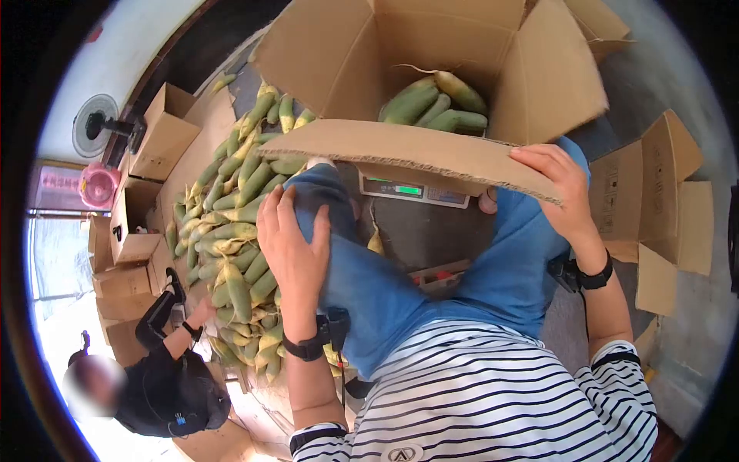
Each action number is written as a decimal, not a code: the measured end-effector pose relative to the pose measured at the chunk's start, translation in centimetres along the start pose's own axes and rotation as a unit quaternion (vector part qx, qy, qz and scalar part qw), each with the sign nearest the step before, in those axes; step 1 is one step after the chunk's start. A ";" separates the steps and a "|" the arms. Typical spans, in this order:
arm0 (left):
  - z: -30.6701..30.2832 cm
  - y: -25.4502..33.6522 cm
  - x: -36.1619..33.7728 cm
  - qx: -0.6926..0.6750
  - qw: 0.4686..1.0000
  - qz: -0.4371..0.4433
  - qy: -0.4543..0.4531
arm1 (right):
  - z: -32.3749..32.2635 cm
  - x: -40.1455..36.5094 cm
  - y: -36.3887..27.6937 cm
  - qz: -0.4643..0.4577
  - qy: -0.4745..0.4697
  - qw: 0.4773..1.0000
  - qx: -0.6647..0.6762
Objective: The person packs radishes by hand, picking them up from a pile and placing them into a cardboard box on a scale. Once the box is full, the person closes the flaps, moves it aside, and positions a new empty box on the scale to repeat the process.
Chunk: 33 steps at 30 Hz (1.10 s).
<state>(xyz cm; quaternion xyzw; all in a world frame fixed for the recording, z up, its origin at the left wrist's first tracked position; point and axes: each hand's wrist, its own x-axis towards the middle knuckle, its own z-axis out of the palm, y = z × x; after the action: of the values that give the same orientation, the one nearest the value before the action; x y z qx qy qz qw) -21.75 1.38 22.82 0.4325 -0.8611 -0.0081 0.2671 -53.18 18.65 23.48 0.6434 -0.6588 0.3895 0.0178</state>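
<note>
In front of me an open cardboard box (pixel 431 42) stands on a digital scale (pixel 454 196) with a lit green display. Several green radishes (pixel 416 100) lie at the bottom of the box. My right hand (pixel 558 185) grips the right end of the box's near flap (pixel 385 146), fingers on top and thumb out of sight beneath. Over my left knee, my left hand (pixel 292 239) is held with its fingers apart and nothing in it. To its left spreads a large heap of green radishes (pixel 239 200).
At the lower left a person in black (pixel 169 385) reaches toward the heap. Cardboard boxes (pixel 127 215) line the left side, below a standing fan (pixel 96 127) and a pink fan (pixel 100 185). Another open box (pixel 639 192) lies at my right. A loose radish (pixel 375 242) rests between my legs.
</note>
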 end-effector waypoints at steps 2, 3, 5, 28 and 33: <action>-0.5 -0.3 -0.1 0.002 1.000 -0.001 0.001 | 0.0 -0.2 0.2 -0.009 -0.004 1.000 0.001; -0.6 -0.5 -0.2 0.009 1.000 -0.003 0.002 | 0.0 -0.2 0.3 -0.011 -0.007 1.000 -0.006; -0.6 -0.7 -0.4 0.013 1.000 -0.001 0.001 | -0.2 -0.2 0.3 -0.016 0.002 1.000 0.005; -0.8 -2.1 -1.5 0.022 0.999 -0.026 0.028 | -0.7 -3.1 0.9 0.100 0.106 0.987 0.072; -1.1 -1.9 -1.5 0.015 0.999 -0.034 0.020 | -0.5 -2.9 0.8 0.098 0.104 0.987 0.075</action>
<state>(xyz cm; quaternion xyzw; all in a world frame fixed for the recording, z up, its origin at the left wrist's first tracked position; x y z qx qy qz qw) -19.07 1.57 22.64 0.4653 -0.8407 0.0046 0.2771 -53.60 21.23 21.91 0.5314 -0.6819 0.5026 0.0002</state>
